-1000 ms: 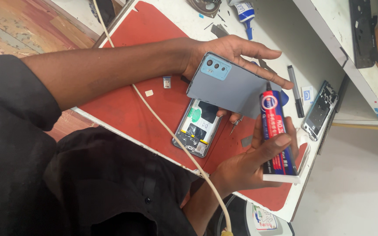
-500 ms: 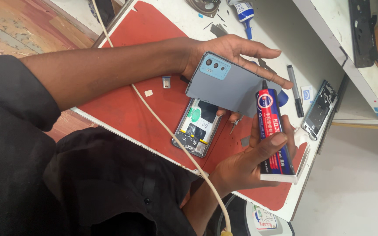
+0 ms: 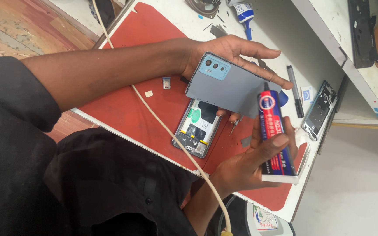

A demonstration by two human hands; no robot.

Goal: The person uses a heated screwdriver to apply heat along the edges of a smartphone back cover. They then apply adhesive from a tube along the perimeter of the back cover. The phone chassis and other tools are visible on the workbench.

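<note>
Left hand (image 3: pixel 224 54): grasped the grey back cover (image 3: pixel 230 89) at frame centre, camera side up.
Right hand (image 3: pixel 252 164): clenched around a red-and-blue glue tube (image 3: pixel 275 133), nozzle touching the cover's right edge.
Open phone (image 3: pixel 197 127): lay on the red mat (image 3: pixel 127 105) directly below the cover.
Risk: a hard squeeze could probably drip glue onto the exposed phone.
Surroundings: cream cable (image 3: pixel 176 140) crossed the mat; second opened phone (image 3: pixel 319 110) and black pen (image 3: pixel 295 91) lay at right.

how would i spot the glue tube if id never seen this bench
Find the red mat on the white bench. At its near right end the right hand holds the glue tube, nozzle up against the grey phone cover. It is the only red and blue tube there.
</note>
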